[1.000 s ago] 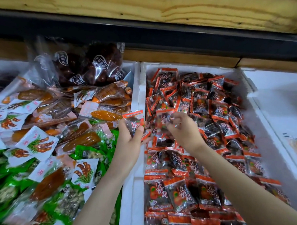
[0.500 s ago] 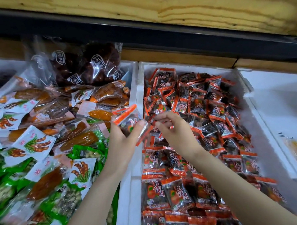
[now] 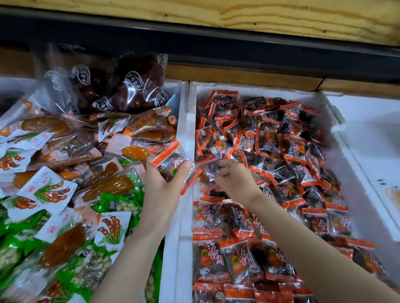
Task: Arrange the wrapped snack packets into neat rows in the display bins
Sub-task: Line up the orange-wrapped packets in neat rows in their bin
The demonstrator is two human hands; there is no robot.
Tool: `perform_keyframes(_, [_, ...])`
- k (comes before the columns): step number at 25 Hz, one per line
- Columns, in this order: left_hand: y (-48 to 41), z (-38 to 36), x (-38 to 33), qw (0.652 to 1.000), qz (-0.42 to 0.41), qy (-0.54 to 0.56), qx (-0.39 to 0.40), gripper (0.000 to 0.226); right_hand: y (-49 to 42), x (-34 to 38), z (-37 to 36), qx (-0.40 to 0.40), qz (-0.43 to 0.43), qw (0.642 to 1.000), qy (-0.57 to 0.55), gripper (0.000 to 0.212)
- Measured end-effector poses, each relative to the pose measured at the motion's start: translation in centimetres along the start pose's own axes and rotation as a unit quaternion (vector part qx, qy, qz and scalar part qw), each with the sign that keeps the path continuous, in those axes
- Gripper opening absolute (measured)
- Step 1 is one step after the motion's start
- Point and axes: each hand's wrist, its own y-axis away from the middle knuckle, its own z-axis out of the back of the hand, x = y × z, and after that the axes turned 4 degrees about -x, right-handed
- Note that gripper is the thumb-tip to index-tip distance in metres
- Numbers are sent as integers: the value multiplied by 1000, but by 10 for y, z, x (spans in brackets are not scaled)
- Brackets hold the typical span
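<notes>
Far left, the foam bin (image 3: 5, 83) is a jumble: white zigzag-edged sachets (image 3: 47, 190), glossy clear pouches (image 3: 108, 186) of orange dried fruit, green packs (image 3: 119, 202) and a big crinkly bag (image 3: 119, 86) of dark round fruit at the back. The left hand (image 3: 163, 191) hovers over the white foam divider (image 3: 179, 242), fingers wrapped round a small stack of clear packets (image 3: 171, 159) with orange sealed ends. Right beside it, the right hand (image 3: 236, 182) pinches another crinkly packet (image 3: 210, 170), a bit blurred, over the middle bin (image 3: 349, 180). In there the same packets lie in flat rows (image 3: 235, 263) up front and a loose heap (image 3: 264, 135) behind.
</notes>
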Motion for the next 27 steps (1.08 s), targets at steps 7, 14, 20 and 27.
perform_keyframes(7, [11,-13,2,999,22,28,32,32,55,23,4,-119,249,961,12,35])
perform_keyframes(14, [16,-13,4,982,113,128,80,77,73,4,0,-82,258,960,-69,41])
perform_keyframes(20, [11,-13,0,977,160,139,24,45,73,9,16,4,244,959,-142,32])
perform_keyframes(27, [14,-17,-1,976,174,126,22,38,-11,-31,26,-57,27,979,194,62])
